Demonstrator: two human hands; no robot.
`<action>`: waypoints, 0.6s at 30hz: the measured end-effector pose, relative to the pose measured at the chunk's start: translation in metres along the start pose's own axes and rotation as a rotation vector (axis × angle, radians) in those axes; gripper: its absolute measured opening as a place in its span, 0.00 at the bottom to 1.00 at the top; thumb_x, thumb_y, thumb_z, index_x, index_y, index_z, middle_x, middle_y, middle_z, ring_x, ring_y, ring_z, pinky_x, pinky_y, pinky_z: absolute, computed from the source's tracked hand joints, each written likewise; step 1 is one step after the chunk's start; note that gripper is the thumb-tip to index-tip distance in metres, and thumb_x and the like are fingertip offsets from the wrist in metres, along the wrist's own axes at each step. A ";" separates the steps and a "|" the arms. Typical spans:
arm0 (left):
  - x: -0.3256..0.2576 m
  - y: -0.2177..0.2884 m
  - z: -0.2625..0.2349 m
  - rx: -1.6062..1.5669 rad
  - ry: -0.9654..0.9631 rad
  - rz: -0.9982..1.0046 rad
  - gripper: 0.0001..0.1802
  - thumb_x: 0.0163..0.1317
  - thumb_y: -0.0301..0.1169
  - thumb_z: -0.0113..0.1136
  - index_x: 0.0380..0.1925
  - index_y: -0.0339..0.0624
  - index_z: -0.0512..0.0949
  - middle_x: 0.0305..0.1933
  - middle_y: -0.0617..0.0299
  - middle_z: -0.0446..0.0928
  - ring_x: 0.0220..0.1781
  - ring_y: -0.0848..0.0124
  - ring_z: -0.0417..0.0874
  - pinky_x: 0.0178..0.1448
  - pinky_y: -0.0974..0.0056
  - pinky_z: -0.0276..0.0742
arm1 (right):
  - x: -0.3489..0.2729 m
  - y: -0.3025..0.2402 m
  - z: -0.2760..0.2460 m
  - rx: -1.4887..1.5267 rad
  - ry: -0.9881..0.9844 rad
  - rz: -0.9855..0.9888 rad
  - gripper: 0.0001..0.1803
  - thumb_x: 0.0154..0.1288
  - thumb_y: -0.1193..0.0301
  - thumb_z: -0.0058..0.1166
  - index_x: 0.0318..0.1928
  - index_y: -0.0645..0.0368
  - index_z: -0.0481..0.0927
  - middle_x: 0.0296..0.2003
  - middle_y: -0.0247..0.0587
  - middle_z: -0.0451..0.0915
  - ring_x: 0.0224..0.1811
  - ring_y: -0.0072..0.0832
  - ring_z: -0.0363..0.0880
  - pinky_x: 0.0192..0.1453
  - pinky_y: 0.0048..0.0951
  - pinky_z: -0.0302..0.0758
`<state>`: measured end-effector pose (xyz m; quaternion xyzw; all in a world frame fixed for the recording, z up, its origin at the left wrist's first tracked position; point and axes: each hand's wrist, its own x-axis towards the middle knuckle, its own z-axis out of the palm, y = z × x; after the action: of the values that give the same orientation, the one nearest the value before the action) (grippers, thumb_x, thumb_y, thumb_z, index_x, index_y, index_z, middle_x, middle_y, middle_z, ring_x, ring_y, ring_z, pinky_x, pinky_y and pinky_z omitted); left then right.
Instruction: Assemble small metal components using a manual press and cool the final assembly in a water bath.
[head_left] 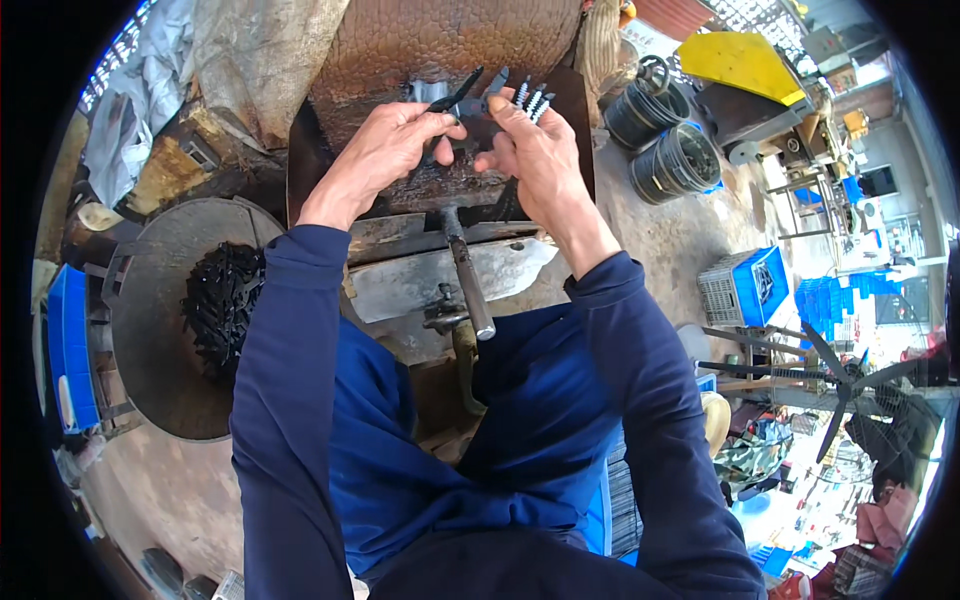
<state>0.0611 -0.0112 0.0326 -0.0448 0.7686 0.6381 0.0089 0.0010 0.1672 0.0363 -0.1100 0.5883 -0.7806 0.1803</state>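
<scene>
At the top middle, my hands are close together over a dark, wet-looking trough. My left hand (pixel 385 155) is closed, pinching a slim black metal piece with a pointed end (pixel 462 90) between thumb and fingers. My right hand (pixel 540 160) is closed on several dark metal pieces with pale coiled springs (pixel 535 103), which fan out above its fingers. The thumb of that hand presses near a greyish pointed tip (pixel 498 80). Fingers hide the lower parts of these pieces. Below the hands, a round metal bar (pixel 467 275) sticks out toward me.
On the left, a big round metal tub (pixel 150 320) holds a heap of black metal pieces (pixel 222 310). A blue crate (pixel 72 350) stands beyond it. To the right are dark buckets (pixel 675 165), a grey crate with a blue lining (pixel 745 287) and a fan (pixel 845 385).
</scene>
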 end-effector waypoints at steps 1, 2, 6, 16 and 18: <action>-0.001 0.002 0.003 -0.052 -0.038 -0.019 0.18 0.71 0.40 0.52 0.43 0.37 0.83 0.30 0.67 0.81 0.26 0.78 0.67 0.32 0.67 0.65 | 0.000 0.000 0.001 0.018 -0.029 -0.023 0.12 0.71 0.66 0.59 0.47 0.60 0.80 0.23 0.29 0.75 0.16 0.13 0.58 0.24 0.25 0.75; -0.001 0.003 0.005 -0.104 -0.075 -0.038 0.18 0.71 0.40 0.51 0.44 0.37 0.83 0.30 0.67 0.81 0.25 0.80 0.65 0.30 0.68 0.63 | 0.000 -0.001 0.002 0.016 -0.025 -0.027 0.12 0.71 0.66 0.59 0.47 0.60 0.80 0.23 0.29 0.75 0.16 0.13 0.58 0.24 0.25 0.75; 0.003 -0.005 0.004 -0.197 -0.001 0.062 0.20 0.72 0.43 0.54 0.46 0.36 0.81 0.31 0.67 0.78 0.20 0.84 0.60 0.24 0.73 0.55 | 0.000 -0.001 0.000 -0.032 0.015 -0.052 0.08 0.71 0.67 0.59 0.44 0.59 0.80 0.17 0.21 0.65 0.15 0.13 0.58 0.23 0.25 0.74; 0.031 -0.073 -0.036 0.255 0.214 -0.115 0.18 0.69 0.36 0.50 0.48 0.35 0.80 0.39 0.61 0.82 0.34 0.72 0.75 0.41 0.64 0.71 | -0.003 -0.003 -0.008 -0.061 0.080 -0.016 0.11 0.71 0.65 0.59 0.40 0.61 0.80 0.15 0.23 0.64 0.14 0.14 0.58 0.24 0.28 0.75; 0.035 -0.086 -0.040 0.430 0.126 -0.080 0.16 0.67 0.30 0.50 0.50 0.36 0.79 0.36 0.64 0.80 0.31 0.74 0.72 0.36 0.66 0.68 | -0.003 -0.003 -0.008 -0.054 0.075 -0.008 0.11 0.71 0.65 0.59 0.40 0.61 0.80 0.15 0.23 0.64 0.14 0.14 0.58 0.24 0.28 0.75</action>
<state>0.0352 -0.0686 -0.0471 -0.1121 0.8836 0.4546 -0.0043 0.0003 0.1758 0.0375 -0.0878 0.6149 -0.7688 0.1519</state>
